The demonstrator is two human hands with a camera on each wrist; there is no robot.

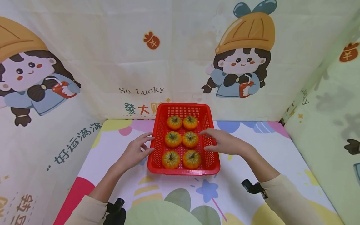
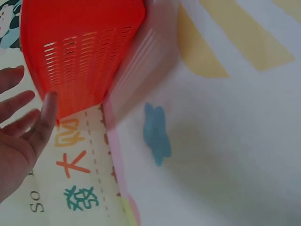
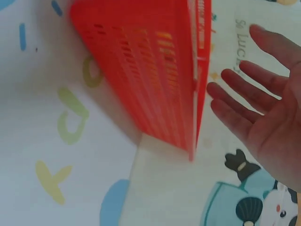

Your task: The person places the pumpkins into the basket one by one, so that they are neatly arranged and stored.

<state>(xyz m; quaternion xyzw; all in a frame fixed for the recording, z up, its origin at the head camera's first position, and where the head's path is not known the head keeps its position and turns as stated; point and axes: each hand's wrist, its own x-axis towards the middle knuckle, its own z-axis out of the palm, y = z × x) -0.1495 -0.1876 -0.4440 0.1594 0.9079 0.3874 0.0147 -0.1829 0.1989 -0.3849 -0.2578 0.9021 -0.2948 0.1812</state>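
A red plastic basket (image 1: 183,171) with slotted walls stands on the table, holding several small orange pumpkins (image 1: 190,139) in two columns. At its left rim is my left hand (image 1: 137,148), fingers loosely bent and apart, fingertips right at the rim. My right hand (image 1: 225,142) reaches over the right rim, its fingers spread and holding nothing. In the left wrist view the left hand (image 2: 19,122) shows relaxed fingers beside the basket's wall (image 2: 80,56). The right wrist view shows the right hand (image 3: 268,99) with extended fingers next to the basket's side (image 3: 146,70).
The patterned tabletop (image 1: 236,175) spreads around the basket on every side. Behind it rises a cream backdrop cloth (image 1: 182,62) printed with cartoon figures and lettering, with more cloth at left and right. A dark wrist mount (image 1: 253,187) sits at each sleeve.
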